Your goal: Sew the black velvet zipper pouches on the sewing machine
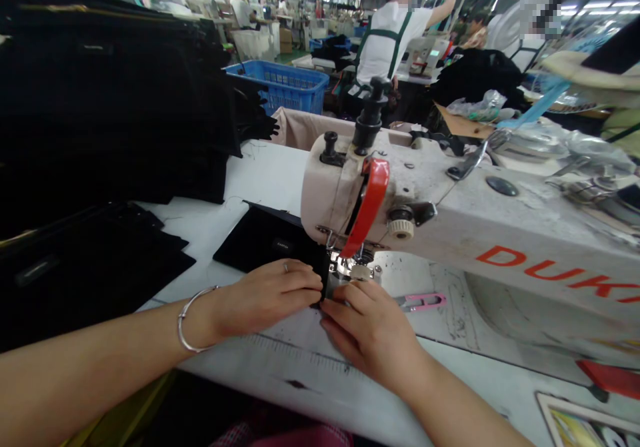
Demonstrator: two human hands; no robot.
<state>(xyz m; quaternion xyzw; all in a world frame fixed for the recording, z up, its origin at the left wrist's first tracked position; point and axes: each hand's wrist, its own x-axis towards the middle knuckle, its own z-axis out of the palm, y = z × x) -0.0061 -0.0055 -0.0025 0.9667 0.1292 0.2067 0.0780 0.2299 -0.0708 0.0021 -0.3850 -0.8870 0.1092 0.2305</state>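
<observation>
A black fabric piece with a small label lies flat on the white table, its right edge at the needle area of the sewing machine. My left hand, with a ring and a bracelet at the wrist, presses on the fabric's near edge, fingers together. Just right of it, my right hand is closed at the fabric's corner, close in front of the presser foot; its fingertips partly hide the corner. Pink-handled thread snips lie behind and right of my right hand.
Large stacks of black fabric fill the left side, with a lower pile nearer. Behind the table stands a blue basket. One person in a white shirt stands beyond the machine. A red object is at the right.
</observation>
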